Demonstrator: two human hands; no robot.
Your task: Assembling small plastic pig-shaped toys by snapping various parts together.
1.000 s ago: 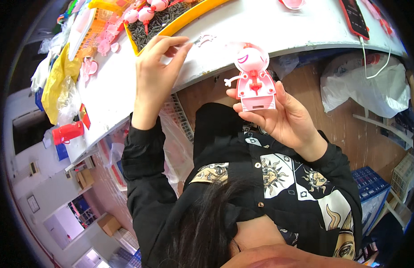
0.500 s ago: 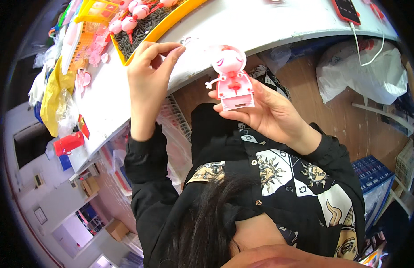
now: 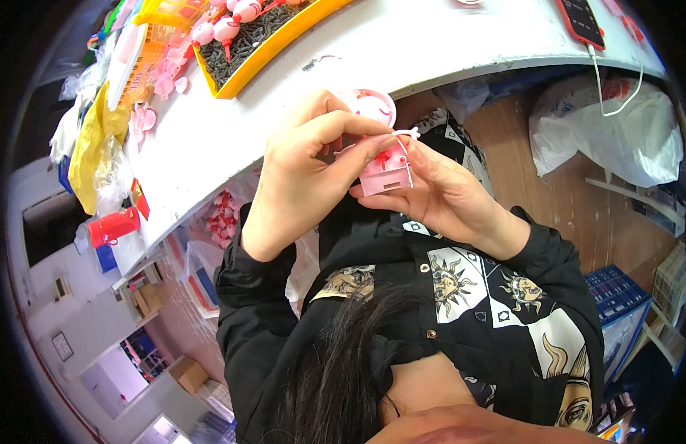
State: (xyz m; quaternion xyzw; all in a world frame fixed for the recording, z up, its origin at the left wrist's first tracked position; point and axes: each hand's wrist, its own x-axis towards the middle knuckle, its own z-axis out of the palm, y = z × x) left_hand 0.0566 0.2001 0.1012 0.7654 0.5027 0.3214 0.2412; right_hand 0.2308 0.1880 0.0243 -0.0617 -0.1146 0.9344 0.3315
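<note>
My right hand [image 3: 457, 196] is wrapped round the lower part of a pink and white plastic toy figure [image 3: 386, 182], holding it up in front of my chest. The figure has a round head with a drawn face, red parts inside its body and a slotted base. Over its middle, my left hand [image 3: 306, 166] pinches with thumb and forefinger. A small white toy arm [image 3: 408, 134] sticks out at those fingertips, on the figure's right side. Part of the head and body is hidden behind my left fingers.
Ahead is a white table [image 3: 387, 55] with a curved edge. On it, a yellow tray [image 3: 272, 53] holds dark pellets and pink round heads on red sticks. A phone [image 3: 582, 26] with a white cable lies far right. A white plastic bag [image 3: 606, 133] stands below; a red cup [image 3: 113, 227] is far left.
My left hand has come right and down from beside the tray to the toy figure. Its fingers now cover part of the figure, which has tilted slightly.
</note>
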